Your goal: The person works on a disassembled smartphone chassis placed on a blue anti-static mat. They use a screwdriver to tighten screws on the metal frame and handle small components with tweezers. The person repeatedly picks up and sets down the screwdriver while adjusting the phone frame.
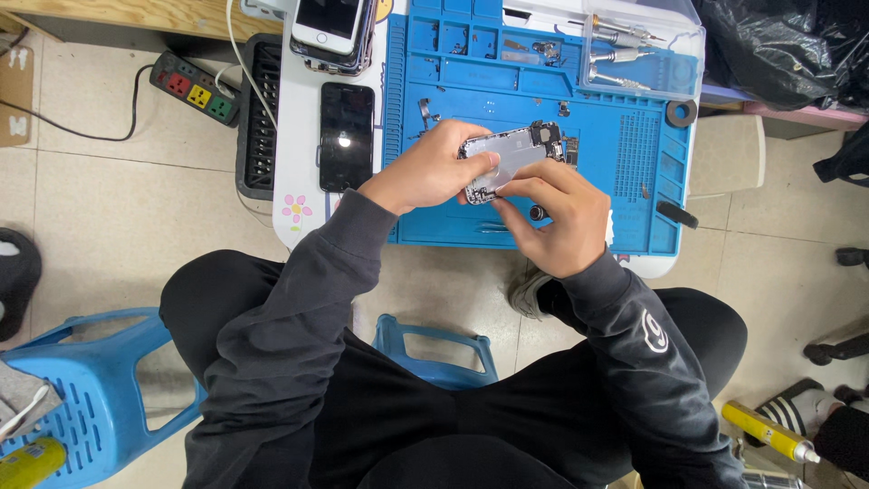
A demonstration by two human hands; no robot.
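Both my hands hold an opened phone body (518, 154) with its silver inner plate and small parts showing, a little above the blue repair mat (625, 154). My left hand (430, 172) grips its left end. My right hand (557, 217) holds its lower right side, fingers over the plate. Small screws and metal bits lie scattered on the mat around it.
A black phone (346, 136) lies on the white table left of the mat, with a stack of phones (333, 32) behind it. A clear tray of screwdrivers (634, 54) sits at the mat's back right. A power strip (195, 88) and blue stools (90, 389) are on the floor.
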